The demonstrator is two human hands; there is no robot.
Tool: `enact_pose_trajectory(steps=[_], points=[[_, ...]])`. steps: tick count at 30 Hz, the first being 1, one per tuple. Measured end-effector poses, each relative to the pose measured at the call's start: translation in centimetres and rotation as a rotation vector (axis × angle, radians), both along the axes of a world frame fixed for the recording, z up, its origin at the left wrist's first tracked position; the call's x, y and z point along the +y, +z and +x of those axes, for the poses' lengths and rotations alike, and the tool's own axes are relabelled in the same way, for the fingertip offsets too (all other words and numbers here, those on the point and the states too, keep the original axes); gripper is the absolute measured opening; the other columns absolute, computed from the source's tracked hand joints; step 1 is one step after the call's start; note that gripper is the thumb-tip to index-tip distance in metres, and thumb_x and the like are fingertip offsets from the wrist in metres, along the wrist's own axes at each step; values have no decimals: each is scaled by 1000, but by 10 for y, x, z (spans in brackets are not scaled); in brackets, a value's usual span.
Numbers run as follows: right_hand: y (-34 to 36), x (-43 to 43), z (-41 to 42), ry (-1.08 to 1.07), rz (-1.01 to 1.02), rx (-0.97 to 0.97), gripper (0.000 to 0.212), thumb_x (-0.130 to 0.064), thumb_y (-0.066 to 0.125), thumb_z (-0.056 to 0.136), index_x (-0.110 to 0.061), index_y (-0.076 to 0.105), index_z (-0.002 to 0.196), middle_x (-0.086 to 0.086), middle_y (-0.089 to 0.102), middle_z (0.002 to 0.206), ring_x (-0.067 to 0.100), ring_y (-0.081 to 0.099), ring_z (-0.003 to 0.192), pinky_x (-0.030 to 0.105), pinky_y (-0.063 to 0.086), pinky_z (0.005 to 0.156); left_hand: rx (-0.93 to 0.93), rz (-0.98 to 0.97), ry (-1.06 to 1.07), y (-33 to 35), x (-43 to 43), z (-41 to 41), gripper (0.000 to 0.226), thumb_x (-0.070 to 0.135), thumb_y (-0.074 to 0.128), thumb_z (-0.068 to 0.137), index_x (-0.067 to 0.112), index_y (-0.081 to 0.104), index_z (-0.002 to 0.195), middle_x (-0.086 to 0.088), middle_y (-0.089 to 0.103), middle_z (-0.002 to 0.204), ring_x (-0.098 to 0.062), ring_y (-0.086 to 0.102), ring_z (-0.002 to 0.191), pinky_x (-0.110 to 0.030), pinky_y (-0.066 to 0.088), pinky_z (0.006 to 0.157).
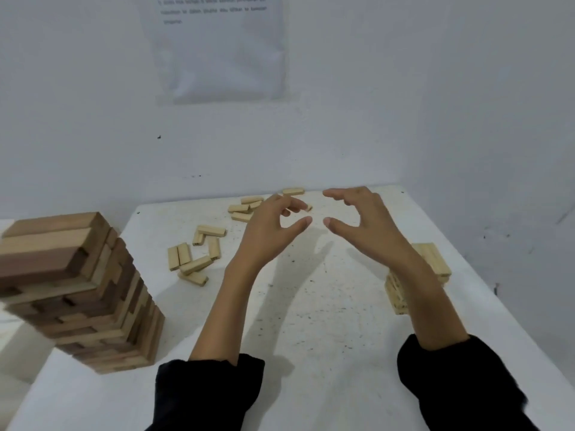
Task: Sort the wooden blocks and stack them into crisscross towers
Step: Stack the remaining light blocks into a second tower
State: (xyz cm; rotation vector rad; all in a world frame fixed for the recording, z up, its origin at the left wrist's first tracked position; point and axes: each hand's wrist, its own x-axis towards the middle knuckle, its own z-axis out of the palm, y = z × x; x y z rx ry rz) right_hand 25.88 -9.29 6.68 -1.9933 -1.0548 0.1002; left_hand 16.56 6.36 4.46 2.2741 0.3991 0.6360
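Observation:
A tall crisscross tower (84,293) of large brown and tan blocks stands at the table's left edge. A short tower (434,259) of small pale blocks stands at the right, partly hidden behind my right forearm. Several small pale blocks (194,253) lie loose left of centre, and several more (245,206) lie near the far edge, one (293,191) apart from them. My left hand (270,225) and my right hand (364,219) hover side by side above the table's far middle, fingers loosely curved, thumbs nearly meeting, holding nothing.
The white table (311,321) ends at a white wall behind and at the right. A plastic-covered sheet of paper (217,48) hangs on the wall. The table's left edge runs just beside the tall tower.

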Motion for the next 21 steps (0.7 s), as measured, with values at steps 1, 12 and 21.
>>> enact_pose_trajectory(steps=[1, 12, 21], points=[[-10, 14, -3, -9, 3, 18, 43, -26, 63, 87, -30, 51, 128, -1, 46, 125, 15, 35, 120, 21, 26, 91, 13, 1, 40, -7, 8, 0, 21, 33, 67, 85, 24, 65, 104, 5, 60, 105, -9, 55, 96, -24, 43, 82], [-113, 117, 31, -357, -231, -103, 68, -40, 62, 84, -21, 32, 141, 9, 30, 138, 26, 29, 124, 36, 31, 96, 115, 47, 524, -89, 61, 21, 57, 19, 63, 83, 6, 41, 135, -18, 35, 134, -34, 32, 122, -37, 29, 98], [-115, 164, 69, -254, -307, -271, 78, -65, 52, 80, -29, 27, 145, 8, 36, 137, 26, 34, 120, 38, 30, 91, 92, 59, 538, -97, 88, 42, 70, 30, 63, 82, 16, 31, 143, -8, 22, 150, -23, 15, 134, -44, 24, 105]])
